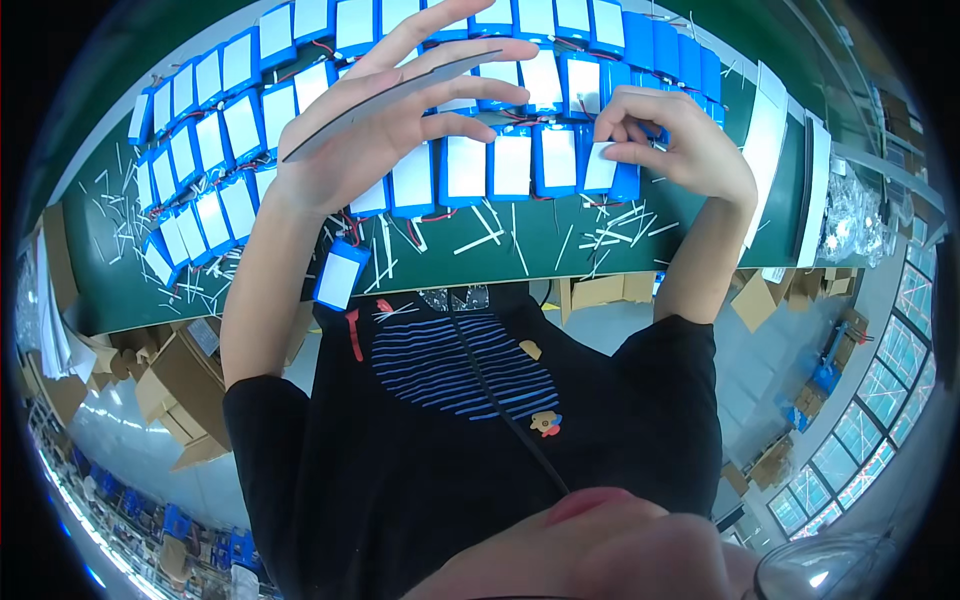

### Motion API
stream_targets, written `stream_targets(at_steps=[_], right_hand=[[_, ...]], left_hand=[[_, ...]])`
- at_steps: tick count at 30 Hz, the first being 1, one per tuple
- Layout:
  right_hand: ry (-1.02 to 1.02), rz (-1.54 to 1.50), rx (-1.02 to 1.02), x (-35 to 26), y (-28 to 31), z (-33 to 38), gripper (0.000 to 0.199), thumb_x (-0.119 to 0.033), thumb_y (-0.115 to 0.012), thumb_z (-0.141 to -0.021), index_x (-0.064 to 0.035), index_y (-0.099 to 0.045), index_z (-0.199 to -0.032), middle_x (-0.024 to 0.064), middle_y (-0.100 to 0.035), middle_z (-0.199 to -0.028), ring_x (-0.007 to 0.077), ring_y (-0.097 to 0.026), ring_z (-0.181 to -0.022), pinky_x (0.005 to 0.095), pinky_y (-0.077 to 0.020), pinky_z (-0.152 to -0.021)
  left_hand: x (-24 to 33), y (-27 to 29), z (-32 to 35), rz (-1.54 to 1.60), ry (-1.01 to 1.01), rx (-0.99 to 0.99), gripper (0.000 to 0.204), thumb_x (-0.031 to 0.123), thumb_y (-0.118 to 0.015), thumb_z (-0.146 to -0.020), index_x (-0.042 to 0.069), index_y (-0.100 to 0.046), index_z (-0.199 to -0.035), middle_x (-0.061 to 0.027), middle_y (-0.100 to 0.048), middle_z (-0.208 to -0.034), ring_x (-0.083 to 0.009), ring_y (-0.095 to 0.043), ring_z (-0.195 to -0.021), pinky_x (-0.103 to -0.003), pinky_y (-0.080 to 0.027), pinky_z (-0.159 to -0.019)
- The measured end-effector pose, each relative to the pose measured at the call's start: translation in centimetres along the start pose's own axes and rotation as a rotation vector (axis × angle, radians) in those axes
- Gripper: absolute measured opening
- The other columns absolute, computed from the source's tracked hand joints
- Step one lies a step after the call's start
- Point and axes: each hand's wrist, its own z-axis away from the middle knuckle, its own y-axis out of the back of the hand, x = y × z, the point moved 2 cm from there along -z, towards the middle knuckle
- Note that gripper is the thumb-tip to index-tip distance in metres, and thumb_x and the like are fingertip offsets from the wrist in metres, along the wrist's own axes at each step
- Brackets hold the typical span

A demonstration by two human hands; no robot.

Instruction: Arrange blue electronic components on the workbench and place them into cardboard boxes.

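My left hand [350, 150] is raised over the rows with its fingers spread. A thin dark grey sheet [385, 100], seen nearly edge-on, lies across that hand; how the fingers grip it cannot be made out. At the near right end of the rows, my right hand [680, 145] is closed in a pinch at the top of a white label [601, 172] on a blue battery pack. Below my right fingers, a blue pack [625, 183] shows no white face. Many blue, white-faced battery packs [463, 168] with red wires lie around both hands.
On the green table [500, 255], narrow white strips [610, 235] lie scattered. One separate pack [340, 273] sits by the near edge. White sheets [765, 150] and clear plastic bags [855, 215] are at the right. Cardboard boxes [180, 390] stand below the table's left edge.
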Motion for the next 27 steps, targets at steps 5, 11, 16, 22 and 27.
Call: stream_targets(at_steps=[5, 11, 16, 22, 27], right_hand=[[-0.178, 0.111, 0.101, -1.6, -1.0, -0.3, 0.014, -0.009, -0.080, -0.087, -0.0115, -0.073, -0.099, 0.0033, -0.065, -0.089, 0.0169, -0.058, -0.075, 0.0271, -0.0468, -0.065], [-0.150, 0.414, 0.493, -3.7, -1.0, -0.6, 0.016, -0.006, -0.081, -0.084, -0.0116, -0.074, -0.097, 0.0025, -0.065, -0.087, 0.0157, -0.059, -0.075, 0.0266, -0.0467, -0.064], [0.077, 0.275, 0.661, -4.4, -1.5, -2.0, 0.018, -0.005, -0.081, -0.082, -0.0101, -0.075, -0.097, 0.0030, -0.068, -0.090, 0.0177, -0.060, -0.078, 0.0284, -0.0479, -0.070], [0.488, 0.058, 0.773, -6.9, -2.8, -3.0, 0.019, -0.006, -0.083, -0.078, -0.0062, -0.075, -0.095, 0.0062, -0.071, -0.094, 0.0204, -0.059, -0.079, 0.0328, -0.0479, -0.075], [0.558, 0.126, 0.773, -6.8, -2.6, -2.5, 0.019, -0.001, -0.079, -0.075, -0.0041, -0.074, -0.093, 0.0087, -0.072, -0.092, 0.0213, -0.057, -0.079, 0.0342, -0.0470, -0.076]], left_hand=[[-0.6, 0.6, 0.2, 0.002, 0.004, 0.062, 0.083, 0.029, -0.053, -0.099, 0.003, -0.006, -0.162, -0.0382, -0.029, -0.155, -0.0517, -0.036, -0.138, -0.055, -0.038, -0.103], [-0.9, 1.2, 0.0, -0.067, -0.012, -0.122, 0.073, 0.029, -0.051, -0.103, 0.007, -0.015, -0.162, -0.0292, -0.040, -0.152, -0.0439, -0.049, -0.132, -0.048, -0.042, -0.104], [-2.2, 1.0, 0.2, -0.373, 0.048, -0.052, 0.076, 0.050, -0.055, -0.102, 0.016, -0.024, -0.162, -0.0187, -0.055, -0.146, -0.0410, -0.056, -0.130, -0.048, -0.043, -0.110], [-3.8, 0.6, 0.2, -0.440, 0.019, -0.017, 0.070, 0.045, -0.053, -0.104, 0.011, -0.027, -0.160, -0.0216, -0.058, -0.140, -0.0365, -0.061, -0.124, -0.046, -0.048, -0.105], [-3.3, 0.1, 0.4, -0.530, 0.041, 0.012, 0.072, 0.047, -0.049, -0.104, 0.010, -0.026, -0.161, -0.0235, -0.057, -0.140, -0.0357, -0.062, -0.121, -0.045, -0.050, -0.098]])
